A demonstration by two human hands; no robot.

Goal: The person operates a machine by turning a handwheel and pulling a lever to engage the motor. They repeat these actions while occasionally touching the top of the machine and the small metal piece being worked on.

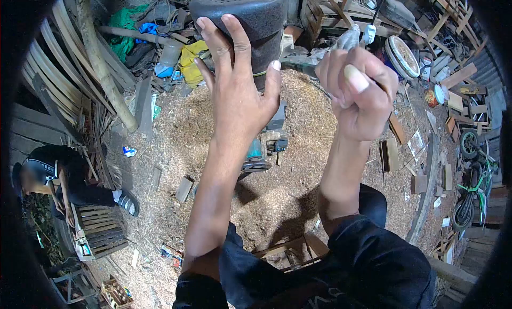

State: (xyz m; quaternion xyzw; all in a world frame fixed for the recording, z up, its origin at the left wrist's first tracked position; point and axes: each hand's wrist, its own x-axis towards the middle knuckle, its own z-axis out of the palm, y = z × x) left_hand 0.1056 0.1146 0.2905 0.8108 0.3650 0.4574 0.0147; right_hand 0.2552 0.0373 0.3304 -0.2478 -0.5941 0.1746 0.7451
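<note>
My left hand point(237, 87) is raised with its palm and fingers pressed around the side of a dark cylindrical machine housing point(245, 15) with a perforated top. Below that housing a power tool with a teal body point(261, 149) stands in the sawdust. My right hand point(357, 93) is closed into a fist around a thin dark rod-like tool point(381, 85) and a crumpled pale piece point(349, 39) that sticks out above the knuckles. The right hand hovers just right of the housing, not touching it.
Sawdust point(298, 186) covers the ground. A small wooden box frame point(290, 253) lies near my legs. Another person point(58, 173) crouches at the left beside wooden crates point(101, 229). Curved wood strips, planks, a round clock-like disc point(404, 55) and a bicycle point(472, 175) ring the area.
</note>
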